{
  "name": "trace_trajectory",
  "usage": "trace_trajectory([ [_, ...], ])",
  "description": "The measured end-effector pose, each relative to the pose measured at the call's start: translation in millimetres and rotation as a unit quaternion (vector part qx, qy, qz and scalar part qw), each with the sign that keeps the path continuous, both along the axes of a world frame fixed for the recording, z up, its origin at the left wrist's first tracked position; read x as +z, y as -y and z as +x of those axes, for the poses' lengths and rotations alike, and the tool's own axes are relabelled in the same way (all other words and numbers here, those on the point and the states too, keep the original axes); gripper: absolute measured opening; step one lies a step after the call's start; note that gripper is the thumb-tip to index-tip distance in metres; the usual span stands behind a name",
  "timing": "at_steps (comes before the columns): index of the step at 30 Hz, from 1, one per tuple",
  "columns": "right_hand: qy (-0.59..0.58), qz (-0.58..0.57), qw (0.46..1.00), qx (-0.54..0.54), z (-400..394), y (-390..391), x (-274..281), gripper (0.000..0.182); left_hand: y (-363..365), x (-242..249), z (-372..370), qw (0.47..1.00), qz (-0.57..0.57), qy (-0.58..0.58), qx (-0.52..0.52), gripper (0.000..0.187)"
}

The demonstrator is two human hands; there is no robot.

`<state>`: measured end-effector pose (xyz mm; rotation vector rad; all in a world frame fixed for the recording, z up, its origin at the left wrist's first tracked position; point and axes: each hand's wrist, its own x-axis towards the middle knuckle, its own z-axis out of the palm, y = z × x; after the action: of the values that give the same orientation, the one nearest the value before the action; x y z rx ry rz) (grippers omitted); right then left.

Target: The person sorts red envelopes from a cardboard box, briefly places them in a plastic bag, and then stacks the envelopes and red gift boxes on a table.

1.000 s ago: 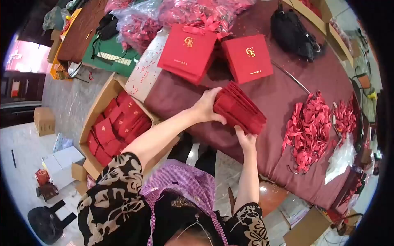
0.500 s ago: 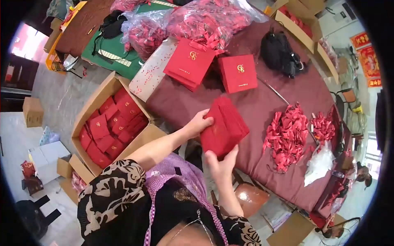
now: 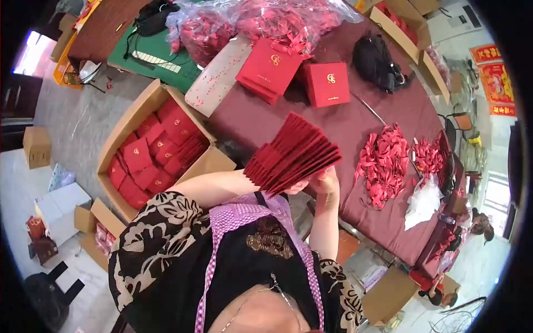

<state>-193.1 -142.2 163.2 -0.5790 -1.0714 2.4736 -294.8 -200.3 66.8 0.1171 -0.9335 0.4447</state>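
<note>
A thick bundle of red packets (image 3: 291, 152) is spread like a fan in front of my chest, its edges facing up. My right hand (image 3: 325, 181) is closed on the bundle's lower right end. Of my left hand (image 3: 297, 187), only some fingers show under the packets, pressed against them; the rest is hidden behind the bundle. Beyond it on the dark red tablecloth (image 3: 333, 133) lie two piles of flat red items with gold lettering, a left pile (image 3: 272, 64) and a right pile (image 3: 327, 83).
An open cardboard box (image 3: 222, 161) holding red packets stands to the left. Red ribbon heaps (image 3: 383, 166), a white plastic bag (image 3: 423, 204) and a black bag (image 3: 375, 64) lie on the table's right. Plastic bags of red ribbon (image 3: 283, 22) are at the back. People (image 3: 438, 291) are at far right.
The compact stack in my hands has turned and fanned out into many edges. My left hand has moved underneath it, and my right hand has moved up to its right end. The view has shifted slightly.
</note>
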Motion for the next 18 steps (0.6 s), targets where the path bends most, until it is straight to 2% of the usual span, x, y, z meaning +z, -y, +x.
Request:
trace_trajectory([
  [2, -0.028, -0.024, 0.999, 0.010, 3.8, -6.0, -10.7, 0.082, -3.1, 3.4, 2.1, 1.000, -0.010, -0.003, 0.011, 0.053],
  [3, 0.037, -0.055, 0.996, -0.059, 2.2, -3.9, -15.9, 0.065, -4.3, 8.6, 2.7, 1.000, -0.017, 0.007, 0.024, 0.052],
  [5, -0.019, -0.045, 0.998, -0.036, 3.9, -11.9, -8.2, 0.050, -9.3, 15.1, 3.8, 0.998, -0.025, 0.016, 0.047, 0.050],
  [6, 0.005, -0.023, 0.997, -0.079, 6.5, -13.1, -13.8, 0.043, -10.7, 16.8, 4.5, 0.997, -0.041, 0.010, 0.065, 0.049],
  [8, -0.032, -0.066, 0.997, -0.029, 27.9, -28.0, -36.2, 0.042, -16.4, 21.3, 5.5, 0.987, -0.093, -0.023, 0.128, 0.047],
  [10, -0.030, -0.118, 0.991, -0.048, 36.6, -30.2, -12.5, 0.043, -19.8, 28.6, 4.2, 0.958, -0.165, -0.090, 0.215, 0.045],
  [11, -0.024, -0.132, 0.990, -0.046, 40.9, -35.3, -6.1, 0.044, -20.0, 31.0, 1.9, 0.921, -0.209, -0.157, 0.289, 0.044],
  [12, 0.014, -0.091, 0.973, -0.214, 33.4, -29.3, -7.9, 0.047, -20.0, 33.9, -1.5, 0.871, -0.246, -0.234, 0.355, 0.043],
  [14, 0.006, -0.056, 0.977, -0.204, 47.2, -42.5, 7.0, 0.055, -21.1, 34.3, -13.3, 0.731, -0.282, -0.415, 0.463, 0.041],
  [16, 0.027, -0.016, 0.972, -0.234, 60.6, -59.0, 8.9, 0.052, -21.9, 23.4, -36.2, 0.572, -0.304, -0.581, 0.492, 0.039],
  [17, 0.021, 0.004, 0.969, -0.246, 62.3, -64.8, 19.2, 0.051, -25.7, 14.6, -47.6, 0.555, -0.414, -0.581, 0.428, 0.040],
  [18, 0.012, 0.040, 0.972, -0.232, 70.7, -79.0, 9.5, 0.047, -23.5, 27.8, -59.7, 0.447, -0.446, -0.636, 0.443, 0.038],
])
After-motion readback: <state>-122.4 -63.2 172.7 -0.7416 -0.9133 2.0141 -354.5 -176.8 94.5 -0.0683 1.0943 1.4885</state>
